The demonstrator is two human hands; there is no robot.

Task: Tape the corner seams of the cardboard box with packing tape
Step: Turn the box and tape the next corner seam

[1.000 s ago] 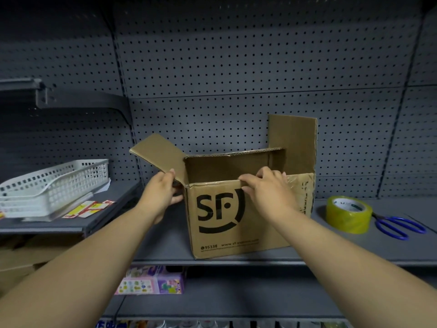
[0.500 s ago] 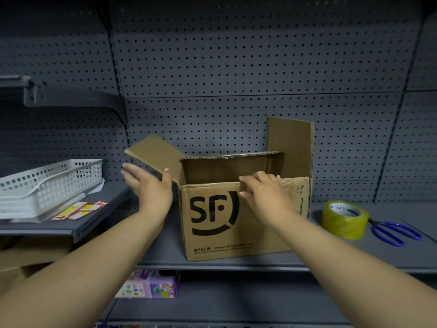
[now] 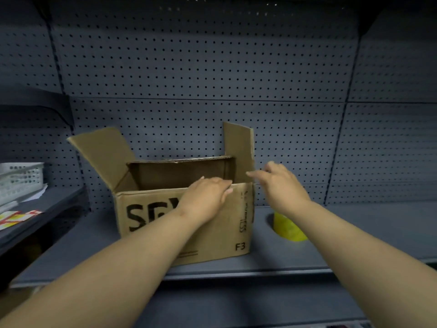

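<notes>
Since half a second earlier, our left hand [image 3: 204, 198] had crossed from the left flap [image 3: 104, 155] to the front top edge of the cardboard box [image 3: 212, 233], and our right hand [image 3: 281, 188] had left that edge and swung out past the box's right corner. Our left fingers [image 3: 222, 185] lay flat and close together over the front rim, palm down, gripping nothing we could make out. Our right fingers [image 3: 256, 173] were stretched out and slightly spread, empty, their tips just beside the upright right flap [image 3: 238, 147]; blur kept us from telling whether they touched it. The box sat open on the shelf [image 3: 354, 233], under and between our fingers. Below our right wrist, partly hidden, sat the yellow tape roll [image 3: 287, 227] on the shelf.
</notes>
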